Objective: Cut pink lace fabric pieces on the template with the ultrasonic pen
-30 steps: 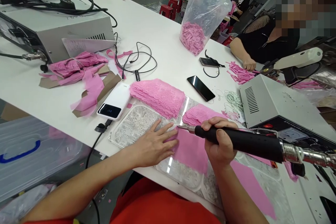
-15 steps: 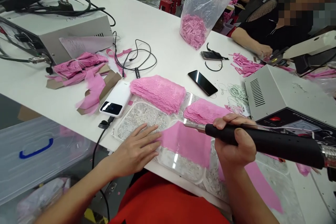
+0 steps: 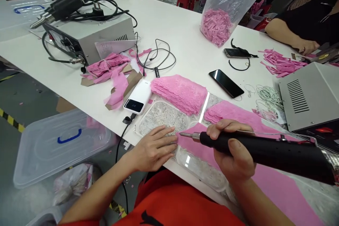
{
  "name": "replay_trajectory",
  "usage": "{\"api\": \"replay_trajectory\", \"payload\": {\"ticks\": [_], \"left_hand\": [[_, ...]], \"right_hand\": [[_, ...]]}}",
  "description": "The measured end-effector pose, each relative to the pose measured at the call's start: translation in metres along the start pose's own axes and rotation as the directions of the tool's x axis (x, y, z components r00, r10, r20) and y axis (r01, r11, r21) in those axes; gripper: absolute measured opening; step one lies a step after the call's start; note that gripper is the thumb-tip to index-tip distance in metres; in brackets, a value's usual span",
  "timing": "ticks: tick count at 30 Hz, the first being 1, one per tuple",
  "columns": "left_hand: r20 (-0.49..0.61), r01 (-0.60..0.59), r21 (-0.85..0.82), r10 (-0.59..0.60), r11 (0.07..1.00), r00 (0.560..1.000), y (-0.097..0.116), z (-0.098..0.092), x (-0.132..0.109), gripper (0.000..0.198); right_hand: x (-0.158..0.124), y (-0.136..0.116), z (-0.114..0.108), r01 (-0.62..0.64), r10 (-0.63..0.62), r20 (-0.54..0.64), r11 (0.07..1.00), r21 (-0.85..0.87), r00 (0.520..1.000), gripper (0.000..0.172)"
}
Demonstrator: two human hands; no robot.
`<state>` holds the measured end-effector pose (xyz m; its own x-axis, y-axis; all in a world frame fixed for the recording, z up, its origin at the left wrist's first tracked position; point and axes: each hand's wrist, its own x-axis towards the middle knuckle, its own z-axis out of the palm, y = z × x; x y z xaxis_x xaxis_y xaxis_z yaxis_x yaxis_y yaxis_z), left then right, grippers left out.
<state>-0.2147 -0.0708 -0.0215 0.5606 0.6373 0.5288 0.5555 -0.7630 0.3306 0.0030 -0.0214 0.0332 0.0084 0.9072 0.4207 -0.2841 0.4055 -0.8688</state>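
My left hand lies flat with its fingers stretched out, fingertips at the left end of a pink fabric sheet. In my right hand is a thick black ultrasonic cutter, its narrow metal tip pointing left, close to my left fingertips. Whether the tip touches the fabric I cannot tell. Beneath the fabric is a clear plastic template with rounded outlines over a speckled surface. A stack of pink lace rests behind my hands, and a second pink lace pile is partly hidden by my right hand.
A white power bank with a cable stands left of the lace. Grey control boxes sit at left and right. A phone, a bag of pink strips and a co-worker's arm are farther back.
The view has swung left, so the table's things appear farther right. The cutter's tip has moved left over the pink fabric, nearer to my left fingertips. My left hand stays flat.
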Motion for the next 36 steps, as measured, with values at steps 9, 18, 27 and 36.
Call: {"api": "replay_trajectory", "payload": {"ticks": [9,18,27,36], "left_hand": [[-0.010,0.002,0.011,-0.002,1.000,1.000,0.000,0.001,0.000,0.023],[-0.017,0.005,0.010,-0.005,1.000,1.000,0.000,0.001,0.001,0.023],[0.006,0.009,-0.006,-0.009,1.000,1.000,-0.001,0.001,0.000,0.028],[0.092,0.034,0.037,-0.037,0.999,0.995,-0.001,0.001,0.000,0.033]], "right_hand": [[-0.003,0.007,0.006,0.005,-0.006,0.054,1.000,0.005,0.999,0.009],[-0.003,0.007,0.006,0.027,-0.023,0.089,0.999,-0.044,0.996,0.005],[0.014,-0.002,-0.017,0.060,-0.061,-0.102,0.998,-0.007,0.993,0.009],[0.007,0.002,-0.014,0.030,-0.031,-0.084,1.000,-0.006,0.996,0.009]]}}
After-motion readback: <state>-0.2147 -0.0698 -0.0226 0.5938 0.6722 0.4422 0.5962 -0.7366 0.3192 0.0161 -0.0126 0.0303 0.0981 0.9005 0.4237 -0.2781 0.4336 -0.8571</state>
